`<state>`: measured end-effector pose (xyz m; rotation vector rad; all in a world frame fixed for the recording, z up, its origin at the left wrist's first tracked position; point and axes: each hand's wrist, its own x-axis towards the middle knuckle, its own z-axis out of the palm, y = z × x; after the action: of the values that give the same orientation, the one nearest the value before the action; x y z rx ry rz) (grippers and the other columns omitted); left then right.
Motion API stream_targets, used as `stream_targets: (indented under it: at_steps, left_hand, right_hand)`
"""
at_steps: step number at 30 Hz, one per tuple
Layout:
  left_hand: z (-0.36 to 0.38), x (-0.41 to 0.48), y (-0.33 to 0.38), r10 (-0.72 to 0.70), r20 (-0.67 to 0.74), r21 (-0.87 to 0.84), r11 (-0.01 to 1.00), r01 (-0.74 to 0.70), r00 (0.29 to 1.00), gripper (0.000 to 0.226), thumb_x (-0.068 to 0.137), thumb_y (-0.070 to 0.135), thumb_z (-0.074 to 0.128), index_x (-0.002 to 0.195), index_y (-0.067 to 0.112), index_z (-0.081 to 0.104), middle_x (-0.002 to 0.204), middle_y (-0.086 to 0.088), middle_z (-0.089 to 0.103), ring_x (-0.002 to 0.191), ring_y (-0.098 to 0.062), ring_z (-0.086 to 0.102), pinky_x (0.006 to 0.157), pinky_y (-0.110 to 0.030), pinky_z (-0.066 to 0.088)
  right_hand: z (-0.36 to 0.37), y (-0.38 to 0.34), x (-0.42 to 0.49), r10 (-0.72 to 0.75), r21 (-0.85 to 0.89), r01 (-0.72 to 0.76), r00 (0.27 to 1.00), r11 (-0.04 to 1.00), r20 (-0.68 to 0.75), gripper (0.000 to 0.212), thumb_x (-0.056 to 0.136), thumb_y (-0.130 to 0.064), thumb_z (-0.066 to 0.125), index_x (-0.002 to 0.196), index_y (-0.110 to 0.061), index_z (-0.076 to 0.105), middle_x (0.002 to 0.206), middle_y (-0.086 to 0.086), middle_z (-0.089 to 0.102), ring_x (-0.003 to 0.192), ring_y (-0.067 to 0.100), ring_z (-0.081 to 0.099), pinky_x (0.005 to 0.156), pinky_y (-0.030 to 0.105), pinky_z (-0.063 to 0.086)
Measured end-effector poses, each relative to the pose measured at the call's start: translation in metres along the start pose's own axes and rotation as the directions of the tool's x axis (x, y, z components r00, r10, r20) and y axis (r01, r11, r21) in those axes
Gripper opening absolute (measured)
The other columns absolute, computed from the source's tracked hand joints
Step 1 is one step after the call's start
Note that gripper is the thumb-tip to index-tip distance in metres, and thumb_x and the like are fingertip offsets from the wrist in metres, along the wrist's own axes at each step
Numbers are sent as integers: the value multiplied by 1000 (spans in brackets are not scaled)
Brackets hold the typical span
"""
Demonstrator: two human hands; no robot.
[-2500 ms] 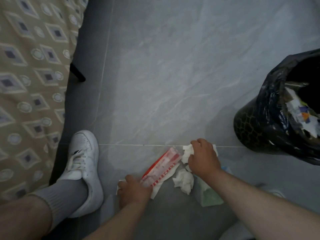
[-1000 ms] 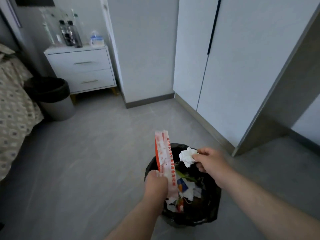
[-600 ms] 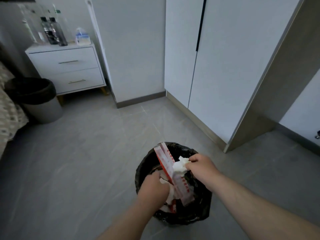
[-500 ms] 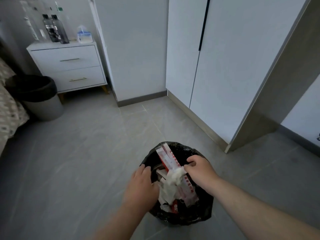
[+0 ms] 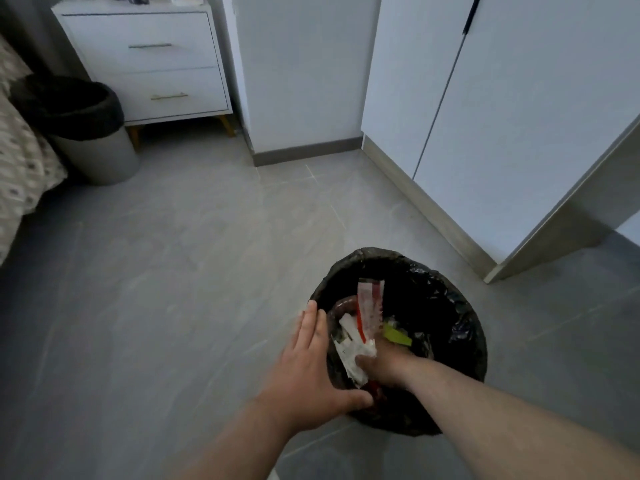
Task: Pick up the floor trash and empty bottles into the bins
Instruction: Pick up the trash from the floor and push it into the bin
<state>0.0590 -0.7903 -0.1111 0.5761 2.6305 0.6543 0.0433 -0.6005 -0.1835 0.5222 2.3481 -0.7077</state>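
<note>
L hand (image 5: pixel 304 379) fingers (image 5: pixel 309 329) spread flat, holding nothing, resting on near bin (image 5: pixel 460 327) rim. R hand (image 5: pixel 384 363) down inside bin among white paper (image 5: pixel 349 349) w/ fingers hidden; can't tell grip. Red-white wrapper (image 5: pixel 369 306) stands upright in the trash. 2nd bin (image 5: pixel 83 129) well apart, by bed (image 5: pixel 20 174) & nightstand (image 5: pixel 149 60).

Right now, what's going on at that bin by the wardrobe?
A person is bent over the black-lined bin, pushing trash down. The right hand is inside it, pressed among white tissues beside the red-and-white wrapper, which stands upright in the bin. The left hand lies open and flat on the near rim, holding nothing. A second lined bin stands by the white nightstand.
</note>
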Motion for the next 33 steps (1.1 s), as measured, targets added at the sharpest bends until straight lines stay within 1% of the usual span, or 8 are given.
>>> stream_targets:
  at_steps: [3,6,8,11,15,21,28,33]
  left_hand:
    - [0,1,-1,11,-5,7,1000,-11,1000,132,59,79,58,147,23,-22,148,11,-40,139,-8,-31,117,-29,-2]
    - [-4,-1,-2,29,14,21,999,-29,999,127,63,79,55,147,23,-22,147,10,-39,139,-10,-31,119,-32,-3]
    - [-11,-8,-6,33,9,-24,999,-33,999,118,68,78,51,148,26,-19,148,10,-37,140,-9,-29,120,-34,-1]
    - [-29,-33,-21,-3,-72,-119,993,-6,997,94,83,70,41,151,28,-10,149,13,-33,144,-9,-19,118,-31,3]
    - [-54,-80,-53,-157,-113,-176,975,136,981,80,91,60,36,152,25,-1,157,5,-23,147,-12,-10,117,-29,4]
    - [-56,-150,-109,-415,-93,-187,900,393,905,52,97,34,43,144,14,34,160,-11,11,146,-23,16,114,-29,16]
    - [10,-196,-173,-568,121,-207,788,580,814,46,92,23,53,134,5,47,143,-14,45,131,-24,43,104,-26,32]
    - [65,-205,-196,-639,215,-186,715,673,738,14,85,19,58,98,15,63,121,-15,62,112,-25,58,77,-24,38]
  right_hand:
    - [-1,-1,-8,-70,67,72,997,995,-32,89,74,-51,54,151,-29,17,152,2,37,133,24,42,106,31,37]
    - [-26,-9,-31,-130,64,143,977,988,-167,83,74,-53,64,143,-20,32,141,3,48,126,23,49,100,31,41]
    - [-44,-21,-55,-173,31,187,950,982,-261,81,71,-64,60,137,-23,38,134,-2,51,123,20,50,101,35,43]
    - [-63,-46,-92,-296,24,317,908,948,-297,63,85,-54,54,139,-27,37,132,-12,43,133,16,40,108,32,35]
    - [-67,-92,-129,-377,-65,375,883,925,-279,69,93,-47,48,150,-20,23,156,-1,26,144,16,23,114,31,23]
    - [-13,-145,-165,-505,-249,455,841,855,-196,54,93,-26,49,144,-14,35,151,6,35,139,22,33,110,34,29]
    - [104,-125,-138,-415,-227,405,910,886,0,47,90,-22,53,136,-12,48,141,11,48,128,27,47,106,32,37]
    - [158,-75,-117,-221,-214,237,970,948,97,46,85,-25,57,130,-14,53,133,13,55,118,28,56,95,30,45]
